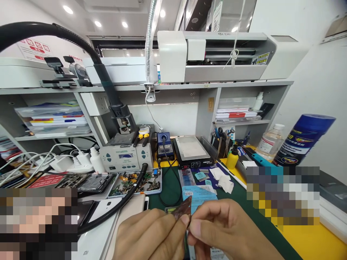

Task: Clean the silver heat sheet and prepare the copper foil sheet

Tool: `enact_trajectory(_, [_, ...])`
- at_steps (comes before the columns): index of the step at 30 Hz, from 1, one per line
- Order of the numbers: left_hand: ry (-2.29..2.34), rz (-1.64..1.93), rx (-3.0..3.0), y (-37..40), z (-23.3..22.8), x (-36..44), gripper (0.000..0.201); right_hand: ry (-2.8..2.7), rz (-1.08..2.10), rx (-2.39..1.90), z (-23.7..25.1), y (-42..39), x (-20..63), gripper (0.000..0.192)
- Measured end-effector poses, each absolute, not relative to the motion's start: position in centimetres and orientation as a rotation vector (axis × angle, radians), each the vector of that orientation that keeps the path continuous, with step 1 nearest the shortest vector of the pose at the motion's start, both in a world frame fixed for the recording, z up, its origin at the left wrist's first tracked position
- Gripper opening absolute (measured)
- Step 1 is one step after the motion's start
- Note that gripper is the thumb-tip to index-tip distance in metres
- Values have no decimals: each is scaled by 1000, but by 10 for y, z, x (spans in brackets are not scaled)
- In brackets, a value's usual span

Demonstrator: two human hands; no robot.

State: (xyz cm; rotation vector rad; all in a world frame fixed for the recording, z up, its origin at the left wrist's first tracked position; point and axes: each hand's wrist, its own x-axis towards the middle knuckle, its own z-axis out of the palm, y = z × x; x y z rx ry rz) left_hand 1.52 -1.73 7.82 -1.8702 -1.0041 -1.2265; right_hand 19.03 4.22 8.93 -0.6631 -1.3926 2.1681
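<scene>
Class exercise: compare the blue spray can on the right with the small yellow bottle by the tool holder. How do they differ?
The blue spray can is far larger in the picture and leans sideways; the yellow bottle is small and stands upright. The can is dark blue with printed lettering; the bottle is plain yellow with a dark cap. Both sit on the right of the bench, away from the hands.

The workbench carries a green mat [173, 187], a parts tray [135, 184], a rework station [126, 155] and a hot plate [192, 151].
</scene>
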Motion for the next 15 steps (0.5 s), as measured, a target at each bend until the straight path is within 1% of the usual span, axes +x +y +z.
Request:
enact_trajectory(3, [-976, -1224, -1870, -17, 77, 13, 21, -1385, 2160, -655, 86, 42, 188, 45])
enact_trajectory(9, [-980, -1214, -1881, -16, 75, 12, 22, -1433, 2117, -804, 96, 40, 188, 41])
enact_trajectory(12, [-961, -1151, -1861, -16, 75, 11, 23, -1417, 2112, -789, 97, 39, 188, 42])
enact_trajectory(15, [-978, -1066, -1866, -19, 77, 11, 19, -1415, 2100, -769, 90, 40, 188, 40])
